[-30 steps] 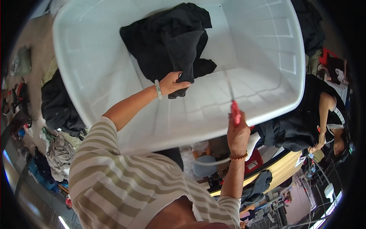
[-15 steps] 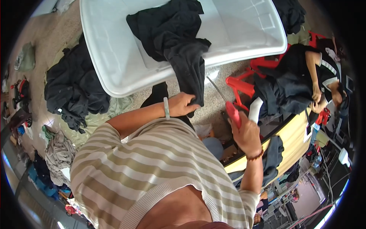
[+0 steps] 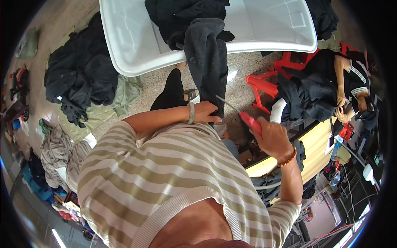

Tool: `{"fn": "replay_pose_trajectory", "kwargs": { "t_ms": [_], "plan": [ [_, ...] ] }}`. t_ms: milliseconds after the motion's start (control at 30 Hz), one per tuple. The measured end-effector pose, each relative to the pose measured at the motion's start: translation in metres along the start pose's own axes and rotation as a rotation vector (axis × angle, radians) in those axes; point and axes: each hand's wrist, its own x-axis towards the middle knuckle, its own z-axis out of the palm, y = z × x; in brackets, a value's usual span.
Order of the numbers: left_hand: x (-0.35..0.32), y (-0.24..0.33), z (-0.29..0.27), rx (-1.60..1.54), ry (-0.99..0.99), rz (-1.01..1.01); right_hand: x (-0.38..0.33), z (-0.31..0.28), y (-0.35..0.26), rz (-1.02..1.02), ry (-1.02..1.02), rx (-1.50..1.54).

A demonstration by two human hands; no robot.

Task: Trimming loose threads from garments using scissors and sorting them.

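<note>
My left hand [image 3: 205, 112] is closed on the lower end of a black garment [image 3: 206, 62]. The cloth stretches from my fingers up over the near rim of a white plastic tub [image 3: 142, 68], and the rest lies bunched inside. In my right hand [image 3: 273, 138] is a screwdriver [image 3: 249, 121] with a red-pink handle and a long thin metal shaft. Its shaft points up and left, and the end lies over the cloth just above my left hand. Whether the tip touches the fabric I cannot tell.
A heap of black clothes [image 3: 82, 78] lies on a greenish sheet [image 3: 128, 93] at the left, with grey cloth [image 3: 60, 151] nearer. To the right are red plastic stools [image 3: 262, 87], a co-worker [image 3: 351, 82] handling dark cloth, and a pale wooden table edge [image 3: 316, 144].
The screwdriver's shaft has moved left, from beside the garment to over it. The tub sits higher in view, more of the garment hangs outside it, and my foot now shows below.
</note>
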Motion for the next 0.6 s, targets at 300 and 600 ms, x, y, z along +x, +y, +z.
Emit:
{"fn": "replay_pose_trajectory", "kwargs": {
  "t_ms": [300, 600],
  "plan": [
    [0.006, 0.008, 0.017, 0.017, -0.054, 0.031, 0.044, 0.006, -0.006, -0.004, 0.19, 0.001],
    [0.019, 0.126, 0.053, -0.38, -0.499, 0.531, 0.095, 0.041, 0.016, 0.271, 0.099, 1.101]
  ]
}}
